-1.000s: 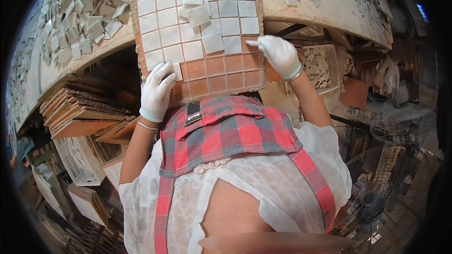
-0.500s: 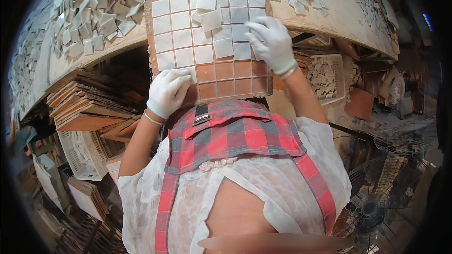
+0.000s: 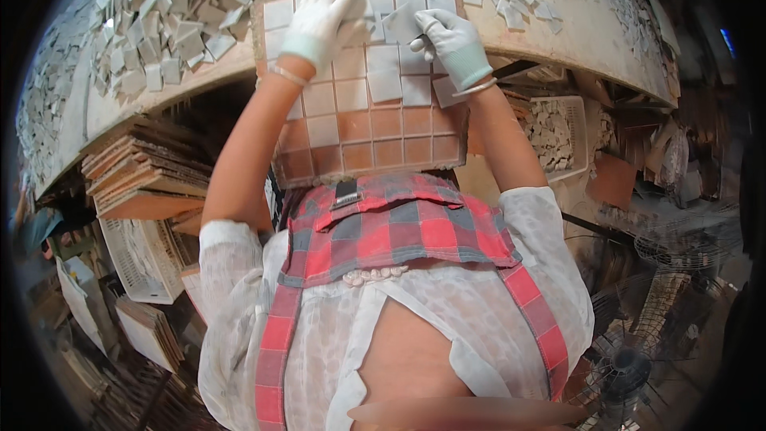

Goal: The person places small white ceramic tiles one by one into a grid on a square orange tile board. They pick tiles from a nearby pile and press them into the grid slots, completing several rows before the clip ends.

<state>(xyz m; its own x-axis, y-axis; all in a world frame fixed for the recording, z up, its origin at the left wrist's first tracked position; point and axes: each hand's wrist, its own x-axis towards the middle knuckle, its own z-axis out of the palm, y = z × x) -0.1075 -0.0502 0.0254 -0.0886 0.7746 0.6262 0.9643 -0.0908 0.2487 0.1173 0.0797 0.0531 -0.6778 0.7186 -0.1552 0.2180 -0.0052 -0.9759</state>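
Observation:
A square gridded board [image 3: 373, 152] with thin raised dividers lies before me. White marbled square tiles [image 3: 351, 95] fill many of its far cells, while reddish-brown cells show bare along the near side. My right hand [image 3: 453, 46], in a white glove, pinches a greyish-white tile [image 3: 401, 25] by its edge, tilted above the far right part of the board. My gloved left hand [image 3: 321, 22] reaches over the far left part with fingers stretched out. Beside its fingers are loose tiles, partly hidden by the hand. One tile [image 3: 322, 131] sits alone in a near-left cell.
Heaps of loose tiles [image 3: 171, 32] cover the curved wooden worktable [image 3: 550, 48] beyond the board. Stacked boards [image 3: 144, 164] and a white plastic basket [image 3: 144, 259] stand at left. On the right are a tile-filled crate [image 3: 581, 140] and a wire-caged fan [image 3: 630, 363].
My left hand has moved from the near-left edge up to the board's far left. The right hand shifted slightly left and now holds a tile. A tile now lies in a near-left cell.

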